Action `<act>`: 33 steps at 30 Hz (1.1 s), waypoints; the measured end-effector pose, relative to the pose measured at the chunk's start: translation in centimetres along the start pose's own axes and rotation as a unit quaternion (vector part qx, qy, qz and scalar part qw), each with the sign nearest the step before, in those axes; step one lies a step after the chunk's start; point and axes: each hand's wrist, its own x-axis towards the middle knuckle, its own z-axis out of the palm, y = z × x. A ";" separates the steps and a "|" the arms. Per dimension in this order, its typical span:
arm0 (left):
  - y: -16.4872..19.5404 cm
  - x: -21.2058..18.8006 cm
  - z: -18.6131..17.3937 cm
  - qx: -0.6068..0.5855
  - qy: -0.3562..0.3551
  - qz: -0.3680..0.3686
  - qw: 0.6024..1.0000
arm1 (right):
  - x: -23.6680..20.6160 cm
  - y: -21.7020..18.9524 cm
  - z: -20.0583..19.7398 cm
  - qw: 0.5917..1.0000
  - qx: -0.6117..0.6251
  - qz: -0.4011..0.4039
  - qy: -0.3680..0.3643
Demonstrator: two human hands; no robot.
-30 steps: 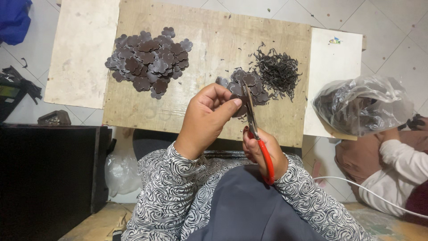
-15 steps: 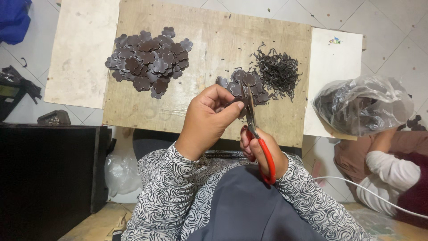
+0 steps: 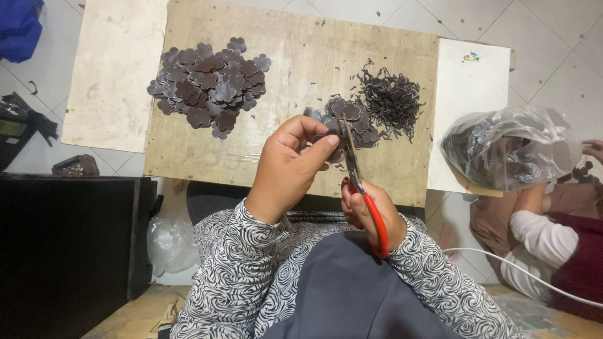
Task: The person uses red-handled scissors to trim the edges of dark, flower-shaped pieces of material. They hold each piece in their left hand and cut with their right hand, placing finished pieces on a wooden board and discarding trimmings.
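Plywood, pale and scuffed, forms the work board (image 3: 295, 75) laid over a tiled floor. Beside it at the right edge sits a clear plastic bag (image 3: 509, 147) stuffed with dark material, resting on a white panel (image 3: 468, 94). On the board's left part lies a large heap of dark brown flower-shaped cutouts (image 3: 210, 88); a tangle of thin dark trimmings (image 3: 392, 100) lies to the right, touching a smaller pile of cutouts (image 3: 352, 119). A person in a black-and-white patterned top works above that smaller pile. Their left hand (image 3: 292, 163) has thumb and fingers pinched together on one dark cutout piece (image 3: 334, 149), held just against the blades. Their right hand (image 3: 370, 213) is closed through the red handles of the scissors (image 3: 358, 179).
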 end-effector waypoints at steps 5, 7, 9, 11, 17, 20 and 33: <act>1.1 -0.3 0.2 0.019 -0.001 -0.002 1.000 | 0.0 -0.3 0.0 1.000 -0.021 0.008 0.009; 1.3 -0.3 0.1 0.016 -0.003 0.005 1.000 | 0.0 -0.4 0.0 1.000 -0.020 0.010 0.003; 1.3 -0.3 0.1 -0.004 -0.008 0.017 1.000 | 0.1 -0.4 0.0 1.000 -0.022 0.010 -0.003; 1.2 -0.2 0.0 -0.041 -0.018 0.034 0.998 | 0.1 -0.5 0.0 1.000 -0.025 0.008 -0.009; 0.8 -0.3 -0.3 -0.017 -0.039 0.024 0.999 | 0.2 -0.5 -0.4 0.998 -0.036 -0.033 -0.046; 0.9 -0.2 -0.3 -0.025 -0.033 0.019 0.999 | 0.1 -0.3 -0.5 0.999 -0.029 0.002 -0.024; 1.2 -0.1 -0.1 -0.030 -0.019 0.009 0.999 | 0.3 -0.2 -0.4 0.998 -0.011 -0.013 -0.055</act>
